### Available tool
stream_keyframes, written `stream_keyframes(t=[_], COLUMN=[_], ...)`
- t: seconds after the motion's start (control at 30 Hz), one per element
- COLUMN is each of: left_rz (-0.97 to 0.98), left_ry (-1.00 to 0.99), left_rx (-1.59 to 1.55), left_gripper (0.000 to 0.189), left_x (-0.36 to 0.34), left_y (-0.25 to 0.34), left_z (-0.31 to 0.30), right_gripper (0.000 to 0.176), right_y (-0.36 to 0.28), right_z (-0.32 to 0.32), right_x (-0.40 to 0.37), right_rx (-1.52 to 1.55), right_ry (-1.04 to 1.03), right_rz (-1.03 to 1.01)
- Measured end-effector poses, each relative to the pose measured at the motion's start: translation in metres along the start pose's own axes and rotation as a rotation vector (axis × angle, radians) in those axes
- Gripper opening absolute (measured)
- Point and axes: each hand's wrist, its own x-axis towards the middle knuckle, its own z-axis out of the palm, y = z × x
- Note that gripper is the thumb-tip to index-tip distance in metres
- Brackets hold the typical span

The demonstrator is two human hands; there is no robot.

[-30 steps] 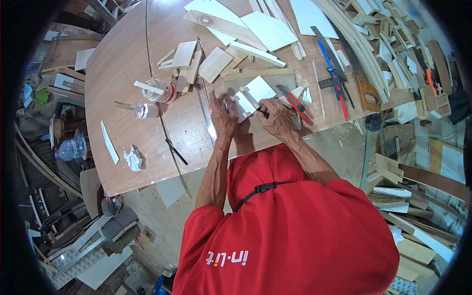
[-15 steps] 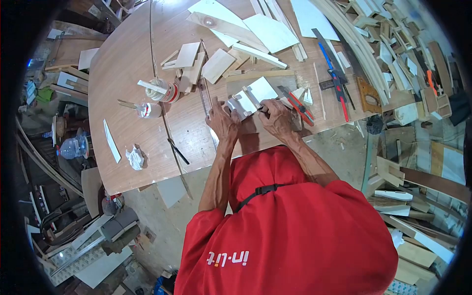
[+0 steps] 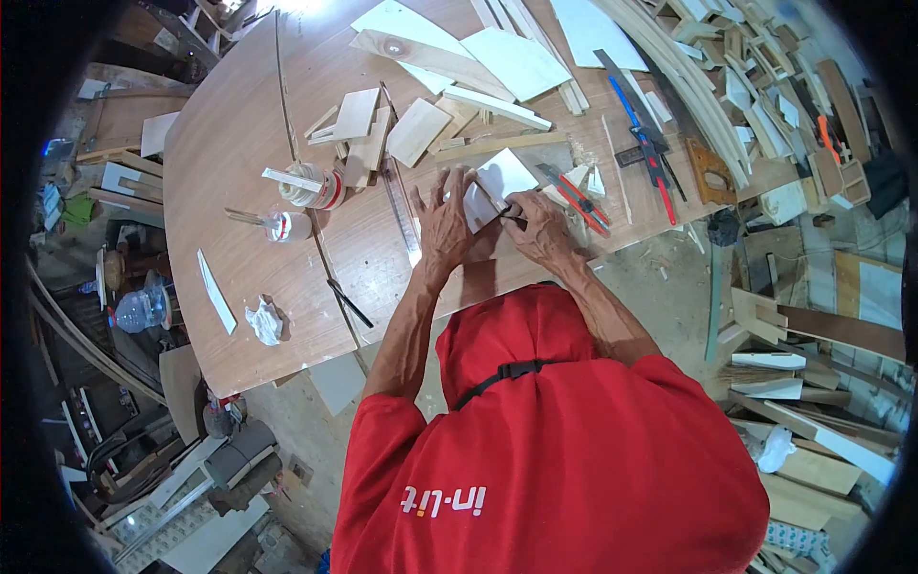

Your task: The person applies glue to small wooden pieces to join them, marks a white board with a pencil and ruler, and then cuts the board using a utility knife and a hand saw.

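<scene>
A white board (image 3: 507, 174) lies on the worktable in front of me, with a narrow wooden strip (image 3: 490, 196) across it. My left hand (image 3: 445, 225) is on the board's left part, its fingers bent at the strip's far end and gripping there. At the strip's near end is my right hand (image 3: 540, 230), closed, with thumb and fingers pinched together. A small dark thing shows at its fingertips, too small to name. To the right of that hand lies a red utility knife (image 3: 583, 206), beside small offcuts (image 3: 595, 182).
Wood pieces (image 3: 416, 131) and white panels (image 3: 516, 62) lie farther back on the table (image 3: 239, 172). A blue-and-red bar clamp (image 3: 650, 148) and a handsaw (image 3: 710, 177) are at right. On the left stand glue containers (image 3: 311, 184), near a crumpled cloth (image 3: 264, 320) and a black pen (image 3: 350, 303).
My left hand has moved away from me to the strip's far end, and its fingers have bent there. My right hand stays at the near end. The view has shifted slightly.
</scene>
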Motion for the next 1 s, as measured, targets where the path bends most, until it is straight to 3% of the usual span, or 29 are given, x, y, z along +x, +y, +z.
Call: stream_keyframes(t=[0.43, 0.53, 0.73, 0.83, 0.9, 1.0], left_rz=[0.003, -0.008, 0.028, -0.020, 0.197, 0.243], left_ry=[-0.018, -0.059, 0.085, -0.067, -0.159, -0.265], left_rx=[-0.009, 0.018, -0.099, -0.104, -0.179, -0.210], left_gripper=[0.081, 0.089, 0.065, 0.060, 0.056, 0.053], left_x=[-0.001, -0.002, 0.006, 0.038, 0.059, 0.077], left_y=[-0.002, 0.000, -0.011, -0.036, -0.046, -0.043], left_z=[0.000, -0.004, -0.013, -0.017, -0.021, -0.026], right_gripper=[0.026, 0.027, 0.030, 0.026, 0.025, 0.023], right_y=[-0.006, -0.013, -0.016, -0.015, -0.016, -0.015], right_z=[0.004, 0.001, 0.005, 0.009, 0.012, 0.014], right_x=[0.001, 0.000, -0.001, -0.001, -0.001, -0.001], right_rx=[0.020, 0.042, 0.013, -0.050, -0.064, -0.092], right_ry=[0.108, 0.089, 0.141, 0.186, 0.188, 0.195], right_rz=[0.044, 0.092, 0.094, 0.051, 0.063, 0.072])
